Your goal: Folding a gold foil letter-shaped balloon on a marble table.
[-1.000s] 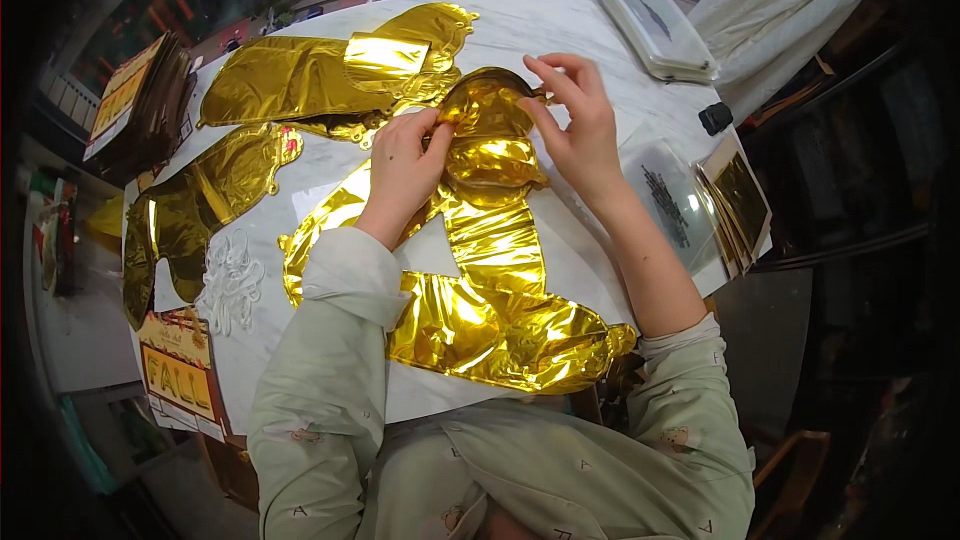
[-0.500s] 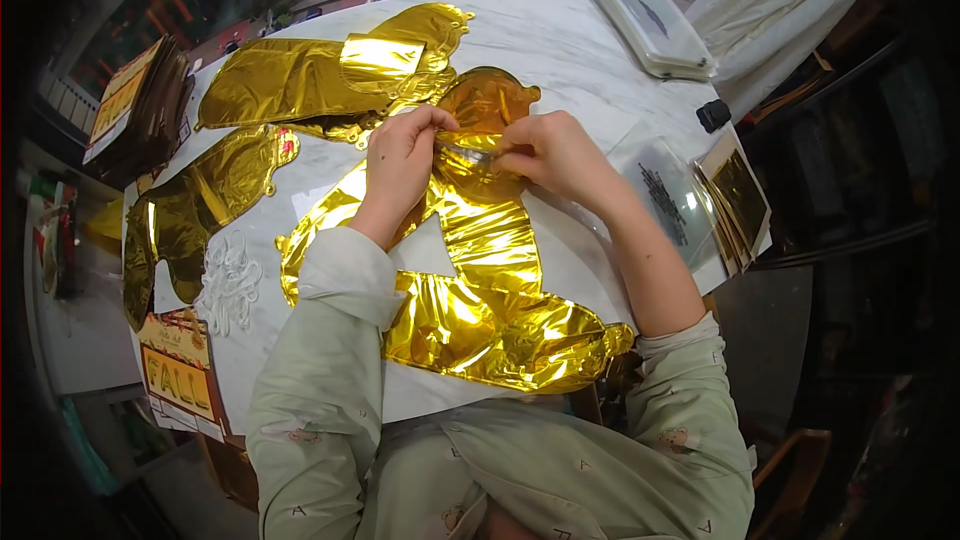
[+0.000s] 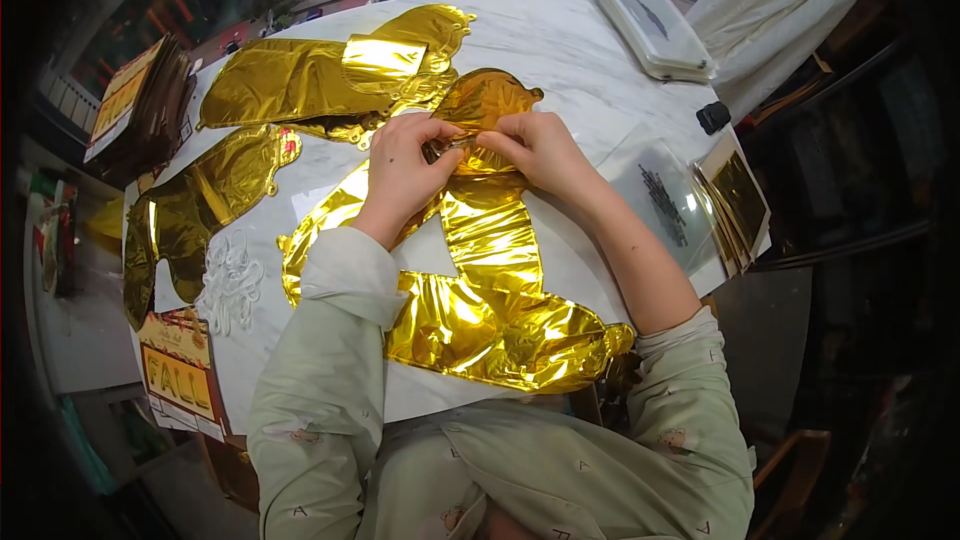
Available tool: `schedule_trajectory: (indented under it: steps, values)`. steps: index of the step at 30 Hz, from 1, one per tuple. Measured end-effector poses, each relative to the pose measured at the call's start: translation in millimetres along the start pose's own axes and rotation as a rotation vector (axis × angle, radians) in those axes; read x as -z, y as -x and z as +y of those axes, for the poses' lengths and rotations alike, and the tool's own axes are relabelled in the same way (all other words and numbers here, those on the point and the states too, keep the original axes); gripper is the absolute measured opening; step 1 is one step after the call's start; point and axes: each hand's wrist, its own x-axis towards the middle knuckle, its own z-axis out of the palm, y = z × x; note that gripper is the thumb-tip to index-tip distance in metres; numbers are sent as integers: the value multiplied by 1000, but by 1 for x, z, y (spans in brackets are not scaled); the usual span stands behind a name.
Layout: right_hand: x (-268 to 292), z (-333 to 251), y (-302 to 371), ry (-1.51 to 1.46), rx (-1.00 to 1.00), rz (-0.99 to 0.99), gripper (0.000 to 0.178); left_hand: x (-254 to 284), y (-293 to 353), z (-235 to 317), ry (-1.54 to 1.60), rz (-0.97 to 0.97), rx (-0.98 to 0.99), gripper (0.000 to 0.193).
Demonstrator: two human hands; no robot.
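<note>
A flat gold foil balloon [image 3: 490, 240] lies across the middle of the marble-patterned table. Its lower arm stretches toward me, and its rounded upper end is folded or curled under my fingers. Pinching the foil from the left is my left hand [image 3: 405, 165], thumb and fingertips together. My right hand [image 3: 545, 152] grips the same part from the right, its thumb close to the left fingertips. Whether anything small sits between the fingertips is hidden. More flat gold foil balloons lie beyond my left hand [image 3: 290, 80] and at the left side of the table [image 3: 195, 190].
White cord [image 3: 230, 280] lies bundled at left, above a printed card package [image 3: 180, 370]. Brown packages [image 3: 135, 105] are stacked at the far left. On the right are a clear bag of thin black pieces [image 3: 662, 202], flat packets [image 3: 735, 202], a small black object [image 3: 712, 117] and a clear-lidded box [image 3: 655, 30].
My right hand has shifted slightly up and left, so the fingertips of both hands are closer together. The silvery patch between them is now mostly covered by folded foil.
</note>
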Motion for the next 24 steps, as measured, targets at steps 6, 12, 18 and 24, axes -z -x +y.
schedule_trajectory:
  steps: [6,12,18,24]
  values:
    - [-7,12,5,-34,87,58,22,2,-5,5,53,-54,74,31]
    - [13,-10,11,-12,154,120,35,3,-3,6,30,-61,75,36]
    - [11,-34,29,168,34,3,32,3,-3,5,11,-63,57,40]
    - [18,-29,32,185,59,11,29,6,-2,14,-11,-102,81,37]
